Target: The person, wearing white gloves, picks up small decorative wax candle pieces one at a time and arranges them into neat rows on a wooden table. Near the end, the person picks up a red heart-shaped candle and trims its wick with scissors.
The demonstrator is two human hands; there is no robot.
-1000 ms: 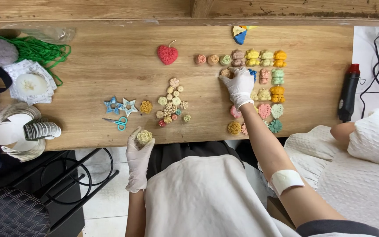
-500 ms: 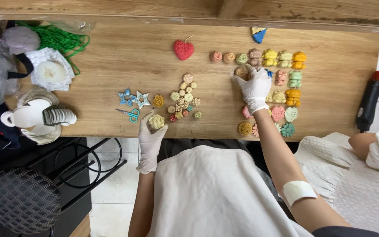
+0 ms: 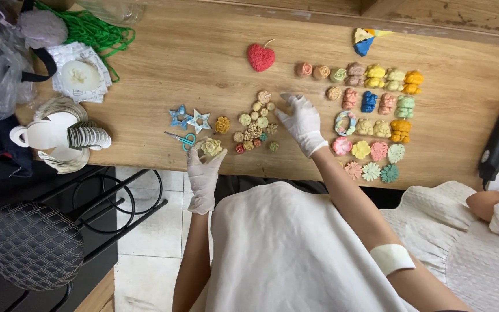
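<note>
Both my hands wear white gloves. My left hand [image 3: 204,170] holds a pale yellow flower-shaped candle [image 3: 211,147] at the near edge of the wooden table [image 3: 192,63]. My right hand [image 3: 302,121] reaches left over the table, fingers spread, its fingertips beside a cluster of small round flower candles [image 3: 256,122]; whether a piece lies under the palm is hidden. A red heart candle [image 3: 260,56] lies beyond it. Rows of coloured shaped candles [image 3: 376,110] sit to the right of my right hand.
Two blue star pieces [image 3: 189,118], a yellow rose [image 3: 222,124] and small scissors [image 3: 182,138] lie left of the cluster. White moulds and cups [image 3: 64,136], green cord [image 3: 96,32] and bags stand at the far left. A heat gun [image 3: 498,141] lies right. Another person's arm [image 3: 486,203] rests at the right edge.
My right hand has moved left from the coloured candle rows to the small flower cluster. My left hand stays at the table edge with the pale flower candle.
</note>
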